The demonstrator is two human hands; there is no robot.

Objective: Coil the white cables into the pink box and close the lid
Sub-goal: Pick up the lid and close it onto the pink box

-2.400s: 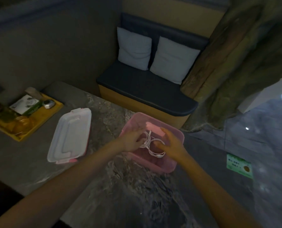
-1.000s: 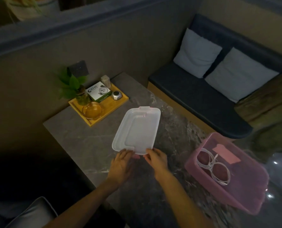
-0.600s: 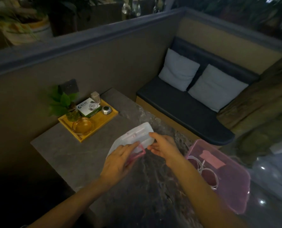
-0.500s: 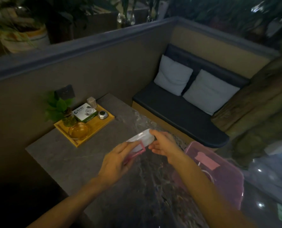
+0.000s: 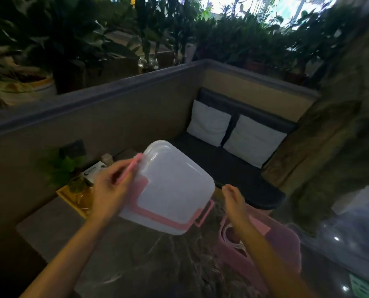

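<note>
A white lid [image 5: 170,188] with pink clasps is held tilted in the air above the table, its underside toward me. My left hand [image 5: 111,189] grips it at its left edge, by a pink clasp. To the right of the lid, my right hand [image 5: 233,201] hovers with fingers loose and holds nothing. The pink box [image 5: 284,246] sits open on the table at the lower right, partly behind my right forearm. Coiled white cables [image 5: 231,237] lie inside it.
A yellow tray [image 5: 71,195] with a small plant [image 5: 59,168] and a small box stands at the far left of the marble table [image 5: 157,263]. A dark bench with two white cushions [image 5: 233,131] lies beyond the table. A low wall runs behind.
The lid has been lifted off the table and turned up toward me. My right hand has come off it; the left still holds it. The camera has tilted upward.
</note>
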